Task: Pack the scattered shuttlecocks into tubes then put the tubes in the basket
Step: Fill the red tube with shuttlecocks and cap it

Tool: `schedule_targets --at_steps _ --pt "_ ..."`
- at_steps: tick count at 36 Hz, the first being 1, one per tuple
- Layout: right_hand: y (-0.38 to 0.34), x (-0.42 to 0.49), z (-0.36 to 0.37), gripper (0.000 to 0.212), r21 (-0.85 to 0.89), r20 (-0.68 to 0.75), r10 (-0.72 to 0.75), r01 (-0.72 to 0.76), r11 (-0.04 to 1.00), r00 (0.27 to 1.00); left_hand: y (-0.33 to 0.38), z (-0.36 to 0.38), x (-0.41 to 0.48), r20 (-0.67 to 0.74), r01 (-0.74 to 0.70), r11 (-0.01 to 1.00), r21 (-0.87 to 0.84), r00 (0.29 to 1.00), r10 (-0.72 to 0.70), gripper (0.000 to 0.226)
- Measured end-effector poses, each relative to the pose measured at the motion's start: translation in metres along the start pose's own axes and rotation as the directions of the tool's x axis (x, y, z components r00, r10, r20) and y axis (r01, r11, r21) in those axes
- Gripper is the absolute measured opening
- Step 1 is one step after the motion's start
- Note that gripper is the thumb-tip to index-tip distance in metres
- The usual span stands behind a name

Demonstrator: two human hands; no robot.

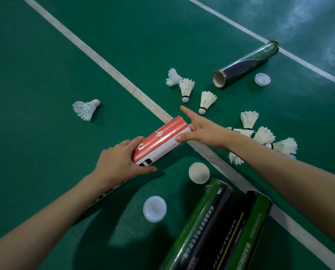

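Green court floor (46, 65) with white lines; shuttlecocks (207, 101), three caps (155, 209) and a dark tube (244, 65) are scattered on it.

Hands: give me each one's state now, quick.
Left hand: closed around the red tube, holding it.
Right hand: open, fingers spread at the tube's far end, holding nothing.

The red-and-white tube (160, 140) under my left hand (120, 162) looks like smooth printed cardboard with a soft sheen, while the dark tube (246, 64) farther off has a glossy, foil-like wrap that mirrors the light, its open mouth showing pale matt card. The shuttlecocks (206, 101) are white feather, frayed at the tips; the caps (155, 209) look like smooth whitish plastic, and the green floor (46, 84) is matt, its white line (123, 82) rough and woven-looking
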State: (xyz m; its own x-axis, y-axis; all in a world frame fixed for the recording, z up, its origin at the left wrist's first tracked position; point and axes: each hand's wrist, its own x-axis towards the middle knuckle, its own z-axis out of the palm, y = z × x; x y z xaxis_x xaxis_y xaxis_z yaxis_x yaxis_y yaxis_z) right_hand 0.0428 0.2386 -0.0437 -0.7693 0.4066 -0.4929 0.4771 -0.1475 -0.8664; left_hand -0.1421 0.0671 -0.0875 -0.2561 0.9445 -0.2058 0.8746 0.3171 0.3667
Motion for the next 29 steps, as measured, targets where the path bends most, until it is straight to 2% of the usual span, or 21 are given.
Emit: schedule_targets --at_steps 7,14,18,21,29 --pt "0.004 0.004 -0.003 0.095 0.013 0.012 0.006 -0.007 1.0 1.0 0.0 0.003 0.002 0.003 0.004 1.0 -0.009 1.0 -0.004 0.094" --pt "0.014 0.008 0.001 0.088 -0.016 0.041 0.061 -0.06 0.998 0.997 -0.003 0.008 0.004 0.069 0.006 1.0 0.023 0.998 -0.007 0.104" --pt "0.025 0.013 0.006 0.081 0.034 -0.074 0.085 -0.082 0.996 0.994 -0.001 0.013 0.007 0.114 0.034 0.999 0.029 0.993 -0.037 0.098" --pt "0.028 0.016 0.006 0.084 0.06 -0.156 0.079 -0.07 0.996 0.985 -0.001 0.013 0.008 0.101 0.048 0.998 0.034 0.994 -0.051 0.093" --pt "0.031 0.017 0.002 0.086 0.089 -0.143 0.106 -0.094 0.992 0.984 0.0 0.015 0.013 0.122 0.023 0.999 0.045 0.992 -0.028 0.092"
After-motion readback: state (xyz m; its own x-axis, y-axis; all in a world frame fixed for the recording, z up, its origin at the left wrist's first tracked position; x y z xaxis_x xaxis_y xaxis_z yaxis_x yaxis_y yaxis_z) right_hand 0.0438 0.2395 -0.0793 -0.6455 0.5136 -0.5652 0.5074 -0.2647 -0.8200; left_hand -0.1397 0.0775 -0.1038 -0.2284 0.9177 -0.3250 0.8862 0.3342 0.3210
